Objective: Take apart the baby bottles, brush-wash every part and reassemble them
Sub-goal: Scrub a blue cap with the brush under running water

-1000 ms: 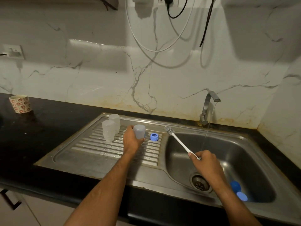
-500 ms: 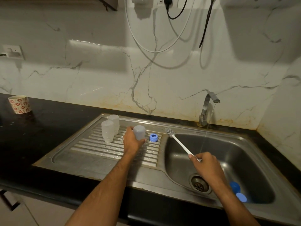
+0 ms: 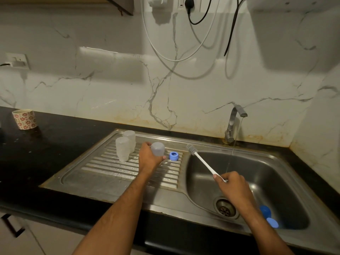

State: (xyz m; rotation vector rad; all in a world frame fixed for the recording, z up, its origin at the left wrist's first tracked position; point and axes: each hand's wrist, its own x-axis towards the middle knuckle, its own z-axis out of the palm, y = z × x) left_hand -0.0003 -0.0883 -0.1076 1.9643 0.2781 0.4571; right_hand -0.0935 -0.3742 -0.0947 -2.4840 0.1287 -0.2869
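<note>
My left hand (image 3: pixel 148 159) grips a translucent bottle cap (image 3: pixel 157 148) over the ribbed drainboard (image 3: pixel 103 173). Two clear bottle bodies (image 3: pixel 125 145) stand upside down at the drainboard's back left. A blue collar ring (image 3: pixel 173 156) sits just right of the held cap. My right hand (image 3: pixel 232 184) holds the white handle of a bottle brush (image 3: pixel 201 160) over the sink basin (image 3: pixel 276 181), bristles pointing up and left. Two blue parts (image 3: pixel 269 216) lie in the basin's front right, partly hidden by my right forearm.
Water runs in a thin stream from the tap (image 3: pixel 234 124) into the basin. The drain (image 3: pixel 225 208) lies below my right wrist. A flowered cup (image 3: pixel 24 119) stands on the black counter at far left. Cables hang on the marble wall above.
Almost nothing moved. My left hand with the cap has shifted slightly back over the drainboard; the brush hand holds its place.
</note>
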